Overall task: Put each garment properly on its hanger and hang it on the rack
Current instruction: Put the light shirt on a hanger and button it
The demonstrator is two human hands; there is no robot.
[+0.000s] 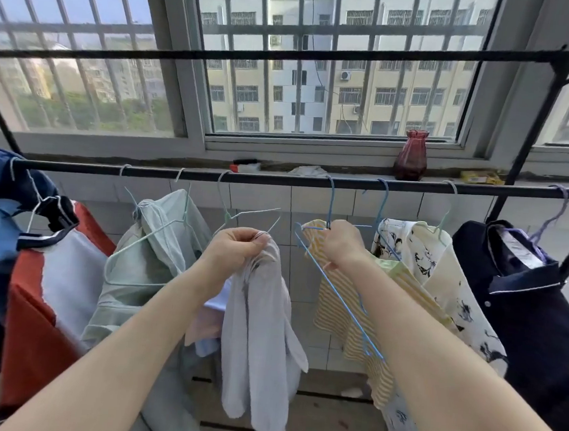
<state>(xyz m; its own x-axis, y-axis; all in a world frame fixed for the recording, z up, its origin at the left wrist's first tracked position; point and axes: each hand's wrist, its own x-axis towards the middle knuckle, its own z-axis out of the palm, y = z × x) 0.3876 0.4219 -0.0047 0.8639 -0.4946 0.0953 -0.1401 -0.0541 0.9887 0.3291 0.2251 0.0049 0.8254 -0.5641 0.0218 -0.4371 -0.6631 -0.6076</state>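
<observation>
1. A pale grey garment (259,333) is held bunched at its top by the left hand (235,245), fingers pinched on the cloth, just below an empty pale green hanger (242,213) on the rack rail (279,180).
2. A blue hanger (338,295) carrying a yellow striped garment (352,324) is gripped by the right hand (342,244).
3. Risk: the limp grey cloth could slide off the thin wire if only one shoulder is seated.
4. The striped garment hangs lopsided and could be tugged loose.

A dark red glass vase (411,156) stands on the windowsill (178,159), a yellow box (481,178) near it (label unreadable); barred windows (327,64) face apartment buildings (373,85).
</observation>
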